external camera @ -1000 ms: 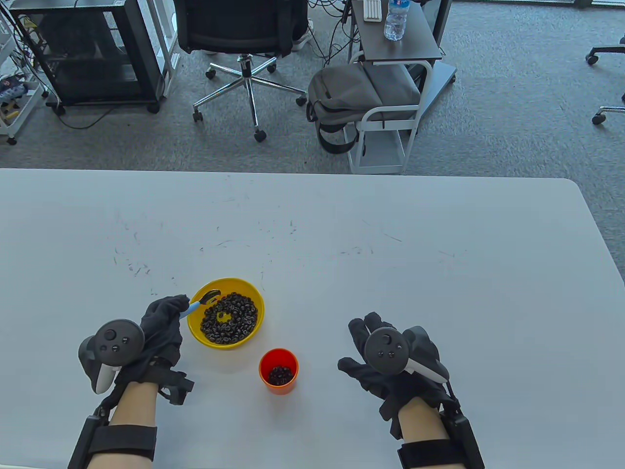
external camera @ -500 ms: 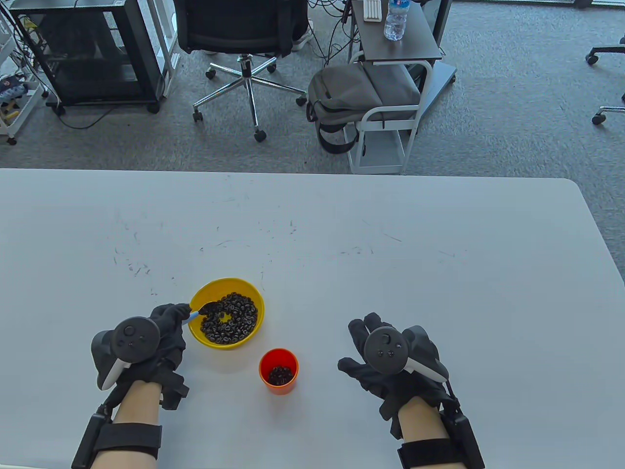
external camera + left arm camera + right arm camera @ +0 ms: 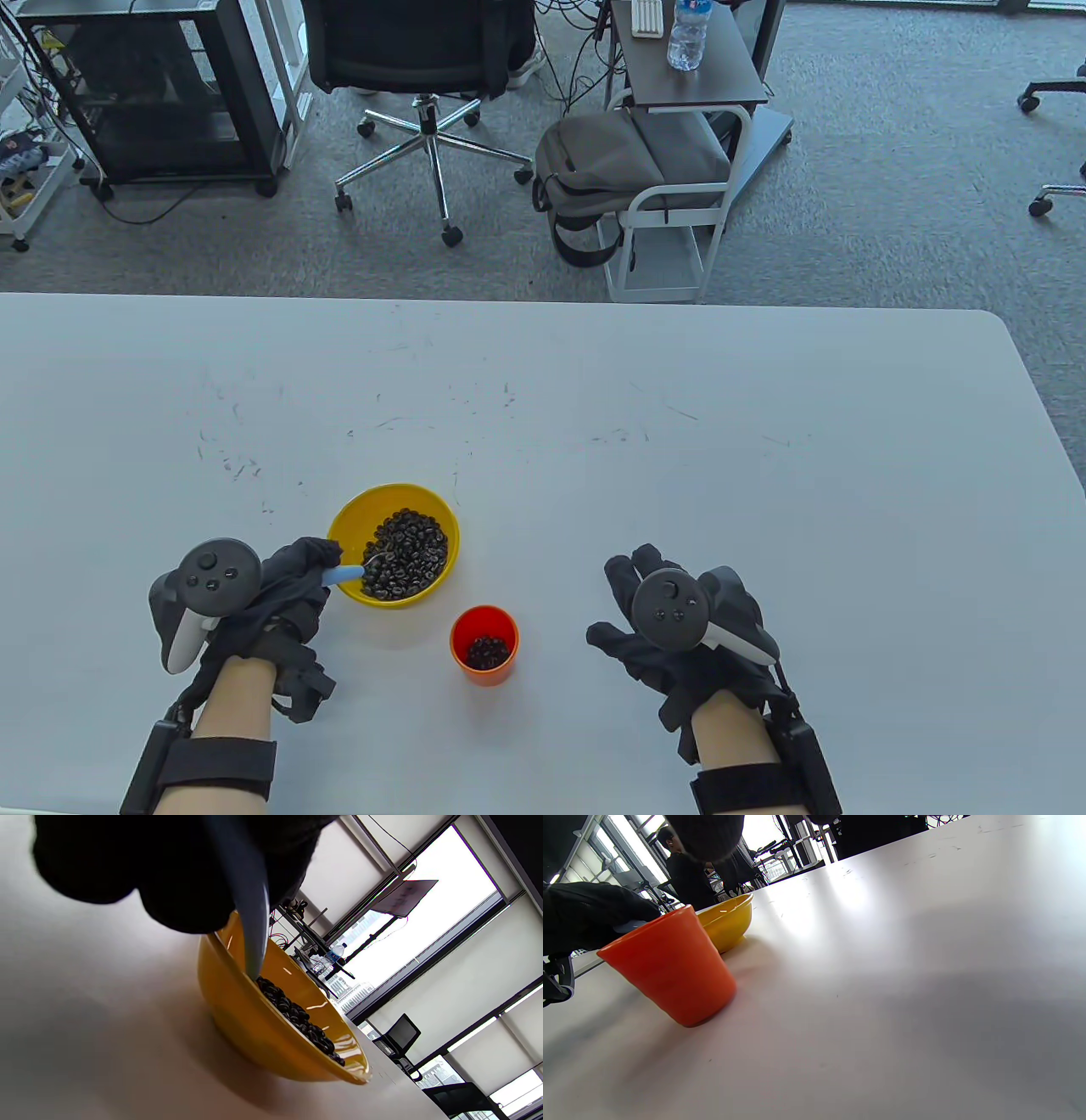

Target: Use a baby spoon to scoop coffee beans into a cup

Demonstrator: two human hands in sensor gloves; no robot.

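Note:
A yellow bowl [image 3: 346, 519] of coffee beans [image 3: 407, 552] sits on the white table. My left hand [image 3: 299, 570] grips the blue handle of a baby spoon [image 3: 348, 575]; the spoon's head lies in the beans at the bowl's near left side. In the left wrist view the spoon [image 3: 250, 921] dips over the bowl's rim [image 3: 220, 984] into the beans [image 3: 297, 1018]. An orange cup [image 3: 484, 671] holding a few beans stands just right of and nearer than the bowl; it also shows in the right wrist view [image 3: 670, 971]. My right hand [image 3: 645, 620] rests open and empty on the table, right of the cup.
The table's far edge [image 3: 543, 299] faces an office chair [image 3: 424, 76], a grey backpack [image 3: 611, 170] and a small cart [image 3: 687, 102] on the floor. The table surface has faint scuff marks [image 3: 407, 420].
My left hand has drawn the spoon from the bowl's far left rim down into the beans and toward the near left side. The beans have shifted. The right hand has not moved.

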